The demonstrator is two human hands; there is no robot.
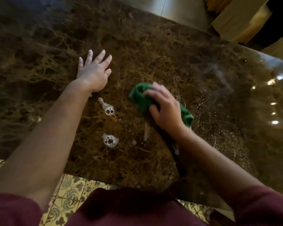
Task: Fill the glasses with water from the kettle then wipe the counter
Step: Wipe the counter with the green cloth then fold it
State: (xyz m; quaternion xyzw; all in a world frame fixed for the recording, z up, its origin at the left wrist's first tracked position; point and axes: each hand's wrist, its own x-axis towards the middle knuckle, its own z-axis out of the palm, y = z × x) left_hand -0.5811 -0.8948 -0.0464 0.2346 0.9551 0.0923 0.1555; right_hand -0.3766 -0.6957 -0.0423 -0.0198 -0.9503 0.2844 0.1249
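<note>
Green cloth [141, 99] under right hand [166, 106] lies diagonally on counter [153, 54].

The person wore a dark red top [137, 207] with short sleeves [11, 209] that ended above the elbows, and both forearms [44, 136] were bare, without any watch or ring.

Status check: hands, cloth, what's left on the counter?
Left hand flat on counter, fingers spread. Right hand gripping green cloth, pressed to surface. Two foam patches unwiped, left of cloth. Nothing blocking.
</note>
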